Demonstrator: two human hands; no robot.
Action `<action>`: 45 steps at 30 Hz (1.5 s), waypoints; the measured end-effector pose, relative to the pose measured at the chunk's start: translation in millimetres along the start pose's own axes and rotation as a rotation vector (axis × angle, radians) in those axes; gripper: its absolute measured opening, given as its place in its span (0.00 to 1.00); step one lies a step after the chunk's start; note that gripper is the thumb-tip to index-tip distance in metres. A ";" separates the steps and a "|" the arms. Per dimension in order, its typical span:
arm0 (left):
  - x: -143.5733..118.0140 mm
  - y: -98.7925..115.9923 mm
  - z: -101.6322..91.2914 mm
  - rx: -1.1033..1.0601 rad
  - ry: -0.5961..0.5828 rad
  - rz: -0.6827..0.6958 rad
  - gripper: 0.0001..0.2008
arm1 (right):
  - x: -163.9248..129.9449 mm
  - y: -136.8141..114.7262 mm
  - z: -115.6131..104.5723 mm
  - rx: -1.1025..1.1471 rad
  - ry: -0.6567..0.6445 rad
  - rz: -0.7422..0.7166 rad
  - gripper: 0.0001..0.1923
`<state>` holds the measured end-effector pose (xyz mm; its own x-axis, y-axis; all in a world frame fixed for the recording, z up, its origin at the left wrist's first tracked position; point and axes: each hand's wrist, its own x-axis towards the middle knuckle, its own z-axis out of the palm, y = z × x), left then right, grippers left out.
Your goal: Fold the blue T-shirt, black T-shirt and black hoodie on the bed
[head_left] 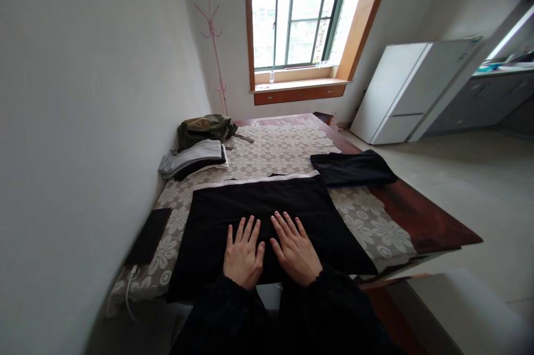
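A black garment with a white band along its far edge point(267, 197) lies spread on the table in front of me; which kind of garment it is I cannot tell. My left hand point(244, 255) rests flat on its near part, fingers stretched out and a little apart. Beside it, my right hand point(294, 247) also lies palm down on the black cloth with its fingers spread. Neither hand grips anything. Dark sleeves cover both wrists and hide part of the cloth's near edge.
A patterned cloth point(271, 149) covers much of the wooden table point(434, 227). Folded dark clothing point(354, 168) lies at the right, a folded grey and black stack point(196, 157) at the left. Behind that stack sits a green backpack point(204, 128). A dark flat object point(148, 236) and white cable point(128, 294) are near left.
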<state>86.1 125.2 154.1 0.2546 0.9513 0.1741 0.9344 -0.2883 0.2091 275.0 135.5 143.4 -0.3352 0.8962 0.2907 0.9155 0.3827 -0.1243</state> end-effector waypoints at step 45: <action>119.0 -96.0 -4.8 0.071 -0.049 -0.187 0.30 | 122.6 111.1 25.2 -0.048 -0.186 0.241 0.32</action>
<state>25.5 265.6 159.4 0.0850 0.9922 0.0915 0.9814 -0.0993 0.1644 330.0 293.6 141.3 -0.1375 0.9873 0.0793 0.9816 0.1466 -0.1226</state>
